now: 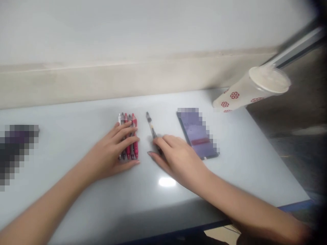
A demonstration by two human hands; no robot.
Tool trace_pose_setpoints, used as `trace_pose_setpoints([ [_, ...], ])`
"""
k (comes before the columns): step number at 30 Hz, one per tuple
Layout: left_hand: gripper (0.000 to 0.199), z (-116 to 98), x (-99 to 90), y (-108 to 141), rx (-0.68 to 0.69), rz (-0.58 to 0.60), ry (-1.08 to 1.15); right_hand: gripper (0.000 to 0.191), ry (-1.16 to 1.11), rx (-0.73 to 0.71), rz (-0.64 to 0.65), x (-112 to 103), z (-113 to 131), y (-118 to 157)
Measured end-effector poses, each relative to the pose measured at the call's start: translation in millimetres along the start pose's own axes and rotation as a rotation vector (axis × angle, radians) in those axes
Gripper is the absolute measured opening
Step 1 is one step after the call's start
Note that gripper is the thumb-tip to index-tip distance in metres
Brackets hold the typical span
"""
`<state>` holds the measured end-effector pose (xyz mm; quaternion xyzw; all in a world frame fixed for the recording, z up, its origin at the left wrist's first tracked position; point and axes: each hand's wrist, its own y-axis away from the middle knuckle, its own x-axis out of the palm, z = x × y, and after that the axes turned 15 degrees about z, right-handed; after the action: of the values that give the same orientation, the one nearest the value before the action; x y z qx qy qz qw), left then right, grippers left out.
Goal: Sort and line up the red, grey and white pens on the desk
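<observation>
Several pens (128,146), with red, grey and clear bodies, lie side by side on the white table (84,211). Across them rests my left hand (117,144), its fingers spread over their middles and its thumb near their lower ends. To the right of the row, a single dark and clear pen (150,121) lies slanted, its upper part showing. My right hand (171,154) has its fingers curled over the lower end of that pen, which they partly hide; the thumb sits lower left.
A phone with a purple screen (198,131) lies right of my right hand. Behind it stands a tall cup with red patterns (245,90) near the table's right edge. A dark, pixelated object (17,146) is at far left. The wall (102,80) borders the back.
</observation>
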<state>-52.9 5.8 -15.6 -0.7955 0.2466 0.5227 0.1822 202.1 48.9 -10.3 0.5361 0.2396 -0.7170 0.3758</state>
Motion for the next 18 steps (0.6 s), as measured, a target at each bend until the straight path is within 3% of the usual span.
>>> trace_pose_setpoints([
  [5, 0.051, 0.8, -2.8, 0.6, 0.012, 0.040, 0.005, 0.010, -0.019, 0.082, 0.022, -1.9, -5.2, -2.8],
  [9, 0.062, 0.9, -2.2, 2.7, 0.006, 0.031, -0.009, 0.013, -0.305, 0.160, 0.024, -5.5, -8.3, -2.1],
  [14, 0.085, 1.8, 0.7, 5.7, -0.128, -0.156, -0.029, 0.034, -0.609, 0.096, -0.072, -7.1, -4.1, -1.2],
  [18, 0.076, 0.1, -1.1, 5.7, -0.199, -0.304, -0.067, 0.030, -0.659, 0.023, -0.102, -7.9, -1.5, -2.7],
])
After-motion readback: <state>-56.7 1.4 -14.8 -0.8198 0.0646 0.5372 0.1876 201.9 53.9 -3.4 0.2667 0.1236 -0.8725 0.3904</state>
